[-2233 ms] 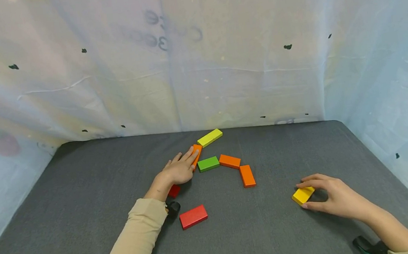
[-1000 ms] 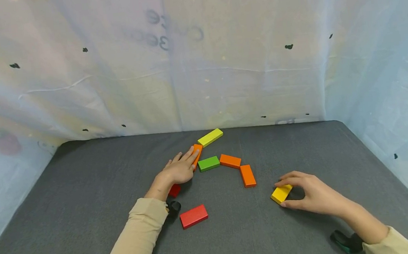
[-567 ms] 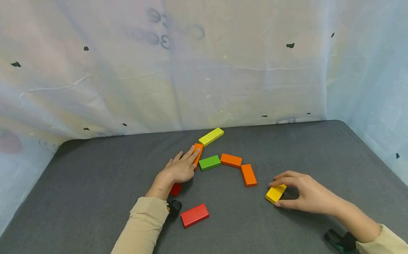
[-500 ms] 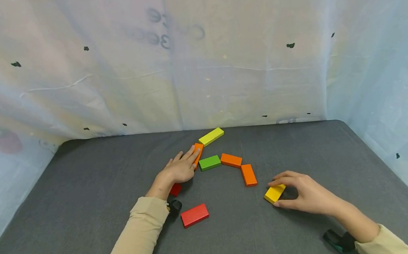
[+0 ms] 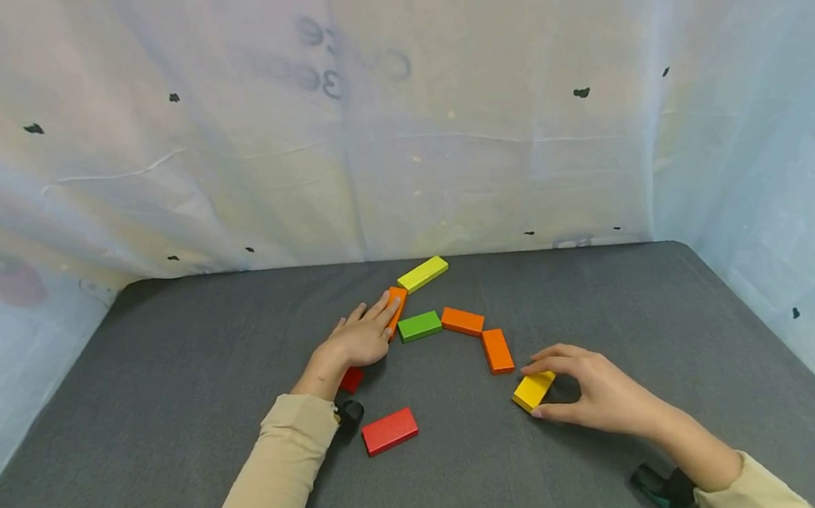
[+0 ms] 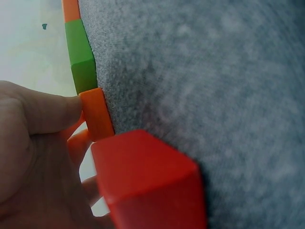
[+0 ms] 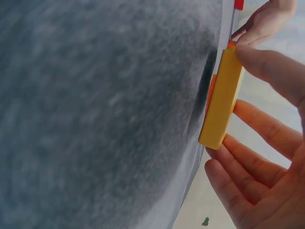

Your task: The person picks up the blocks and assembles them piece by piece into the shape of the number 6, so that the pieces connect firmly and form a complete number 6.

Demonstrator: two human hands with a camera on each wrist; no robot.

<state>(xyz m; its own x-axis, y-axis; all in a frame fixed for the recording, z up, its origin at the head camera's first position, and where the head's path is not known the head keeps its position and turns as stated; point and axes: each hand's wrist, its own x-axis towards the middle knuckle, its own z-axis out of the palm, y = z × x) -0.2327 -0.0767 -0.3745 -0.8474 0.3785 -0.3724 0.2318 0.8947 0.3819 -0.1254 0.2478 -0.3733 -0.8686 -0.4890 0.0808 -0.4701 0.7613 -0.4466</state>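
My right hand (image 5: 604, 391) pinches a yellow block (image 5: 534, 391) between thumb and fingers. In the right wrist view the thumb lies against one end of the yellow block (image 7: 222, 98), the fingertips along its far side and other end. My left hand (image 5: 360, 339) reaches forward with straight fingers that rest on an orange block (image 5: 399, 298), partly covering it. The left wrist view has the thumb touching this orange block (image 6: 96, 114). A green block (image 5: 419, 325) lies just right of it. Partly hidden under the left wrist is a red block (image 5: 350, 379).
Two more orange blocks (image 5: 463, 320) curve on from the green one, toward the right hand. A yellow-green block (image 5: 422, 273) lies at the back. Another red block (image 5: 390, 431) is in front, apart. Fabric sheets (image 5: 487, 153) enclose the grey table (image 5: 165, 382).
My right hand has moved left with the yellow block, bringing it close to the front orange block. The left hand has stayed in place, and the other blocks lie as before.
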